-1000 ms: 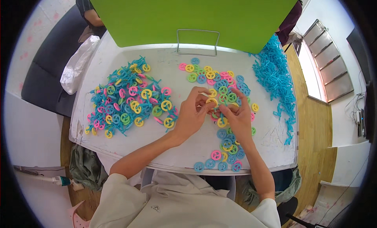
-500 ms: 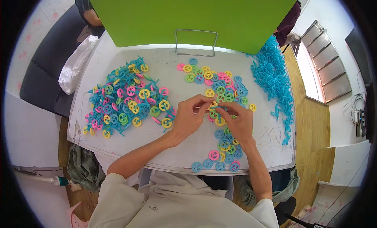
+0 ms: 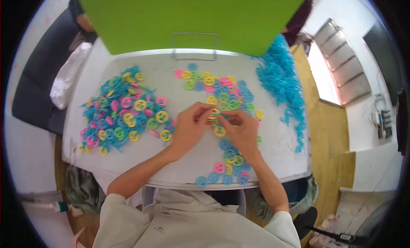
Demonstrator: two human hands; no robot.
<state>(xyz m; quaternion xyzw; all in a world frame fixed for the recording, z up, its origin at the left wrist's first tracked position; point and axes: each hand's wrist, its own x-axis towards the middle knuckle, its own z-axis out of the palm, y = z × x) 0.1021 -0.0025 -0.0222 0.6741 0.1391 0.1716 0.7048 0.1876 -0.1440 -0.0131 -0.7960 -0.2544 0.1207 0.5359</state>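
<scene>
A small yellow plastic wheel (image 3: pixel 212 115) is pinched between the thumb and fingers of my left hand (image 3: pixel 188 125), over the middle of the table. Close against it, my right hand (image 3: pixel 243 130) is closed on a small blue plastic stem, mostly hidden by the fingers. The two pieces meet between my fingertips; blur hides whether they are joined. Beneath and around my hands lie loose spoked wheels (image 3: pixel 230 155) in blue, yellow, green and pink. Left of my left hand spreads a heap of wheels with blue stems attached (image 3: pixel 119 132).
Loose blue stems (image 3: pixel 279 77) are piled along the table's right side. A green panel (image 3: pixel 192 21) stands across the far edge, with a wire frame (image 3: pixel 195 59) at its base. A white bag (image 3: pixel 70 77) lies at the far left. Parts of other people show beyond the panel.
The whole view has shifted, so the table and things appear further left, and the picture is blurrier. My hands stay together at the yellow wheel, fingertips slightly moved.
</scene>
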